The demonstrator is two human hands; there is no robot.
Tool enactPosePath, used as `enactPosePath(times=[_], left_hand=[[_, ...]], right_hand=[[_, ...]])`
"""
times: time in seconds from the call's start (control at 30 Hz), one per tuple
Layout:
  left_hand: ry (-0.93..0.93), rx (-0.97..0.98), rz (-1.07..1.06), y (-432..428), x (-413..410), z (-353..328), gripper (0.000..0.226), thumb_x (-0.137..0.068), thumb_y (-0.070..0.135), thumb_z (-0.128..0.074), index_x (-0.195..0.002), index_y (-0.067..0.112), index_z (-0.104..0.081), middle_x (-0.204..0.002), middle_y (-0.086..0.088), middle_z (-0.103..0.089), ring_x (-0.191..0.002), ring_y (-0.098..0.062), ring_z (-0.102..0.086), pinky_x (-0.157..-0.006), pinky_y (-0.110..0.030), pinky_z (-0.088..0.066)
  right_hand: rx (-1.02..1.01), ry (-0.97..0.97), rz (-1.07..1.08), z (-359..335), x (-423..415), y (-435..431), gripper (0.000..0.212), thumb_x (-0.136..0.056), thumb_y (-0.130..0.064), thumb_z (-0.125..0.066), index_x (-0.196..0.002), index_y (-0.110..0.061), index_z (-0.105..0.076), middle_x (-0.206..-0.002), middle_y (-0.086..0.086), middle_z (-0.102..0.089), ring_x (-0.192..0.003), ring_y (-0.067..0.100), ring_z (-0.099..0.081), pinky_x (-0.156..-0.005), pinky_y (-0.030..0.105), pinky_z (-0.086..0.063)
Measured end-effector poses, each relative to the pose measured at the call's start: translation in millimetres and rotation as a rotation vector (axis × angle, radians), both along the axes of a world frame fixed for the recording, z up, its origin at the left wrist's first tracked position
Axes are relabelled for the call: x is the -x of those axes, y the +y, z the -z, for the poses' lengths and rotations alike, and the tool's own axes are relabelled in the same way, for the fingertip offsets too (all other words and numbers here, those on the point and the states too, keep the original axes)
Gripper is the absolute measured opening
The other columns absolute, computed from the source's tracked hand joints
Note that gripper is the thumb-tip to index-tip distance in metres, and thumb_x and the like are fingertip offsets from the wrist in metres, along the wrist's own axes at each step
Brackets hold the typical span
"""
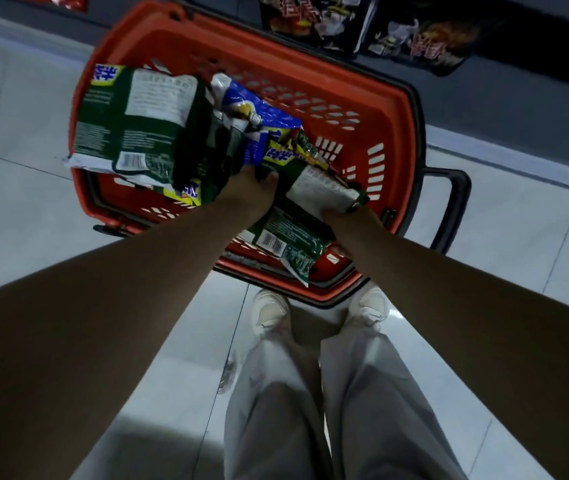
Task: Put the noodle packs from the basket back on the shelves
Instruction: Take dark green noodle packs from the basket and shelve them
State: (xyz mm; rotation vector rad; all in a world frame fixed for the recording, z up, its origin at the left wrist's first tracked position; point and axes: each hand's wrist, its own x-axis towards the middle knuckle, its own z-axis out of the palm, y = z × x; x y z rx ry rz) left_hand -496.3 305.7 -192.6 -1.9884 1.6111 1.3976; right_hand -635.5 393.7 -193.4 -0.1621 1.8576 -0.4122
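Fingers of the left hand (249, 194) curl round a bunch of green and blue noodle packs (158, 126), held over the left half of the orange basket (373, 109). The right hand (340, 220) grips a green pack (324, 188) over the basket's near right corner, with another green pack (286, 237) beneath it. The basket stands on pale floor tiles (16, 202), just ahead of two white shoes (271, 311). Dark packs (314, 19) stand beyond its far rim.

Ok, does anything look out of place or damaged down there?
Nothing spilled or torn. One green pack sticks out over the near rim of the orange basket, and the left hand grips an untidy bunch of packs.
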Motion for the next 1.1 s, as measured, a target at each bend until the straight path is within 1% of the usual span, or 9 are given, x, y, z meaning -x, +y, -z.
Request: enactPosePath(times=[0.07,0.17,0.27,0.47,0.6,0.7,0.83,0.97,1.1], left_hand=[[0.014,0.016,-0.052,-2.4,2.3,-5.0,0.040,-0.101,0.032,-0.041,-0.130,0.005,-0.048,-0.124,-0.022,-0.056,-0.089,-0.029,-0.052,-0.072,-0.028,-0.034],[0.042,0.086,-0.110,-1.0,-1.0,-26.6,0.034,-0.102,0.021,-0.037,-0.129,0.004,-0.049,-0.118,-0.020,-0.058,-0.090,-0.032,-0.056,-0.066,-0.025,-0.035],[0.121,0.108,-0.150,-0.2,-5.1,-66.0,0.034,-0.102,0.020,-0.040,-0.133,0.008,-0.048,-0.087,-0.006,-0.057,-0.066,-0.016,-0.050,-0.049,-0.014,-0.038],[0.290,0.143,-0.309,-3.3,-6.0,-195.0,0.023,-0.095,0.032,-0.056,-0.105,0.014,-0.066,-0.098,-0.011,-0.067,-0.091,-0.027,-0.062,-0.087,-0.034,-0.050],[0.390,0.176,-0.244,0.2,-0.4,-296.9,0.016,-0.097,0.034,-0.050,-0.090,0.027,-0.063,-0.090,0.008,-0.066,-0.086,-0.010,-0.060,-0.081,-0.030,-0.045],[0.471,0.225,-0.161,6.9,4.8,-372.0,0.014,-0.098,0.033,-0.048,-0.092,0.031,-0.061,-0.086,0.020,-0.063,-0.081,0.003,-0.056,-0.073,-0.021,-0.042],[0.573,0.334,-0.115,14.8,15.4,-455.6,0.019,-0.097,0.025,-0.051,-0.085,0.031,-0.064,-0.085,0.014,-0.067,-0.079,-0.003,-0.060,-0.073,-0.021,-0.043],[0.659,0.457,-0.002,23.1,29.3,-524.7,0.013,-0.095,0.026,-0.056,-0.090,0.025,-0.067,-0.085,-0.003,-0.062,-0.076,-0.014,-0.053,-0.071,-0.028,-0.038],[0.734,0.569,0.065,30.6,52.0,-587.2,0.017,-0.094,0.026,-0.058,-0.094,0.011,-0.068,-0.087,-0.010,-0.065,-0.078,-0.014,-0.055,-0.071,-0.028,-0.039]], right_hand=[[0.028,0.014,-0.001,-2.9,-2.1,0.5,0.046,-0.092,-0.024,-0.062,-0.132,-0.004,-0.051,-0.108,0.011,-0.064,-0.075,0.020,-0.059,-0.061,0.029,-0.048],[0.078,0.054,0.042,-24.5,-1.1,5.3,0.040,-0.093,-0.021,-0.060,-0.130,-0.008,-0.050,-0.102,0.005,-0.060,-0.077,0.015,-0.056,-0.065,0.025,-0.047],[0.178,0.078,0.095,-61.6,4.1,6.4,0.032,-0.092,-0.024,-0.062,-0.122,-0.015,-0.055,-0.092,-0.003,-0.060,-0.084,0.017,-0.060,-0.066,0.025,-0.048],[0.346,0.072,0.209,-182.9,14.0,-7.9,0.024,-0.085,-0.033,-0.069,-0.102,-0.016,-0.065,-0.106,0.013,-0.070,-0.098,0.031,-0.067,-0.090,0.051,-0.054],[0.470,0.123,0.183,-282.3,27.9,-15.7,0.024,-0.090,-0.035,-0.065,-0.105,-0.015,-0.064,-0.108,0.018,-0.066,-0.101,0.034,-0.064,-0.085,0.045,-0.052],[0.567,0.171,0.173,-359.9,36.7,-11.7,0.032,-0.091,-0.036,-0.063,-0.114,-0.013,-0.063,-0.100,0.005,-0.068,-0.095,0.025,-0.065,-0.080,0.039,-0.051],[0.706,0.221,0.190,-451.6,47.3,2.0,0.020,-0.093,-0.034,-0.062,-0.091,-0.015,-0.064,-0.081,0.001,-0.061,-0.075,0.014,-0.056,-0.072,0.032,-0.045],[0.819,0.287,0.255,-527.3,60.7,20.0,0.025,-0.095,-0.032,-0.059,-0.109,-0.012,-0.065,-0.105,-0.001,-0.065,-0.099,0.009,-0.059,-0.090,0.036,-0.049],[0.965,0.374,0.244,-585.6,81.9,33.6,0.016,-0.095,-0.035,-0.059,-0.098,-0.021,-0.067,-0.091,-0.009,-0.068,-0.082,0.006,-0.061,-0.066,0.019,-0.046]])
